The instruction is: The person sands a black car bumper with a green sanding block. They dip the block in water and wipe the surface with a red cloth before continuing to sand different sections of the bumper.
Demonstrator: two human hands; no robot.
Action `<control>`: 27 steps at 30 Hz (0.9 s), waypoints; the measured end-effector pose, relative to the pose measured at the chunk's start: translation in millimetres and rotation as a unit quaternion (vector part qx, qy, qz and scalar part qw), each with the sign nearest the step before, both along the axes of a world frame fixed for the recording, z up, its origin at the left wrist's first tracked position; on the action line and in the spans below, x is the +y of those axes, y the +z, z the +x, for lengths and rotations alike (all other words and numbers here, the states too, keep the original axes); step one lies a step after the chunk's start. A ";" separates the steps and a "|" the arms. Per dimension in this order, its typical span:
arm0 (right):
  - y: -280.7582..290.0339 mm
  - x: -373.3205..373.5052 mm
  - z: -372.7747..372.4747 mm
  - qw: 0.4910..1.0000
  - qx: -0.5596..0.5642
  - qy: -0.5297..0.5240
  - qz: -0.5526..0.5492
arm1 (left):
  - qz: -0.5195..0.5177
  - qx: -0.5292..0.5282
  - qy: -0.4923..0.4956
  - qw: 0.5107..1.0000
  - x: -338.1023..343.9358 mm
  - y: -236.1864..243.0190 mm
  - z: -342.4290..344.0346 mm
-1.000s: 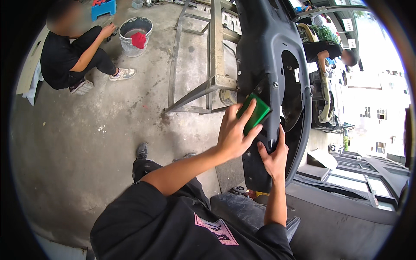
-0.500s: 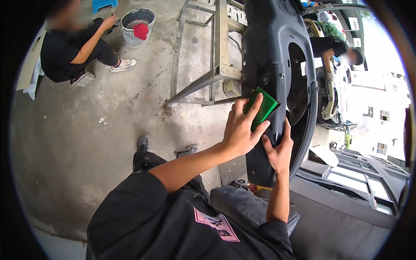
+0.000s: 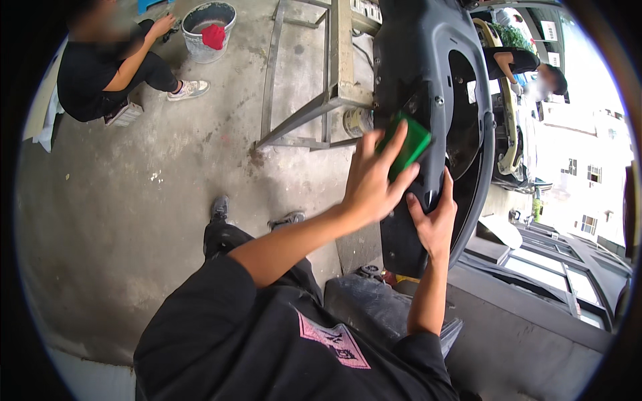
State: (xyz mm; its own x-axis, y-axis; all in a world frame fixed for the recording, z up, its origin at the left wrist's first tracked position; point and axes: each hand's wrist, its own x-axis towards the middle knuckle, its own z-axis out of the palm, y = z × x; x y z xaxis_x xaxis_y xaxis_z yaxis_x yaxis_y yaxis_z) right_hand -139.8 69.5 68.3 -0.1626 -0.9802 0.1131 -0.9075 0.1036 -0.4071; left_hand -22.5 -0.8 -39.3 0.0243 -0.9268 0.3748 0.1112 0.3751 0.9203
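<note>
A large black car body panel (image 3: 404,73) stands in front of me, with a long oval opening on its right side. My left hand (image 3: 371,177) grips a green sanding block (image 3: 409,144), fingers stretched over its top and thumb along the near side. The block lies against the panel's dark surface, left of a raised rib; its underside is hidden and it is slightly blurred. Nearer to me, my right hand (image 3: 435,224) clasps the rib beside the opening, thumb on the left and fingers reaching over the right side.
A metal frame stand (image 3: 340,93) is left of the panel, with a small tub (image 3: 358,122) beneath. Farther left are a bucket (image 3: 207,47) with a red cloth (image 3: 213,37) and a seated person (image 3: 100,80). Another person (image 3: 511,63) bends over light-coloured parts at the right.
The view has shifted a little, so the panel and both hands sit higher in the picture. The green block has turned slightly and blurred with motion. My right hand keeps its hold.
</note>
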 end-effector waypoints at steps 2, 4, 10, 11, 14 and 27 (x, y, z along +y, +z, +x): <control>-3.1 -3.3 -3.2 1.000 0.013 0.002 0.002 | 0.023 -0.022 -0.027 0.999 -3.6 2.1 6.4; -3.1 -3.1 0.2 1.000 -0.004 -0.008 0.011 | 0.036 -0.014 0.008 0.999 -49.5 18.1 6.1; 5.0 -6.0 3.3 1.000 -0.007 -0.012 0.012 | -0.010 -0.034 -0.018 0.999 4.3 -6.8 3.6; 1.6 -2.7 0.1 1.000 -0.005 -0.007 0.013 | 0.007 -0.016 -0.013 1.000 -17.7 6.4 5.3; 5.6 -9.4 9.2 0.997 -0.037 -0.042 0.053 | 0.038 0.001 0.024 0.999 -53.4 17.2 0.6; -5.8 -5.9 -6.2 0.998 0.027 0.034 -0.045 | -0.010 -0.012 -0.053 0.998 1.3 -7.3 14.1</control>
State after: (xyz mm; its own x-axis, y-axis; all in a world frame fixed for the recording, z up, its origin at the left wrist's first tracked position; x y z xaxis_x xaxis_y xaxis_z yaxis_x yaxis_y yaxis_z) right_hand -146.0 63.6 62.5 -0.0874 -0.9743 0.2074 -0.9324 0.0068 -0.3613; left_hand -8.3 0.5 -46.6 -0.0829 -0.9160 0.3926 0.1290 0.3808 0.9156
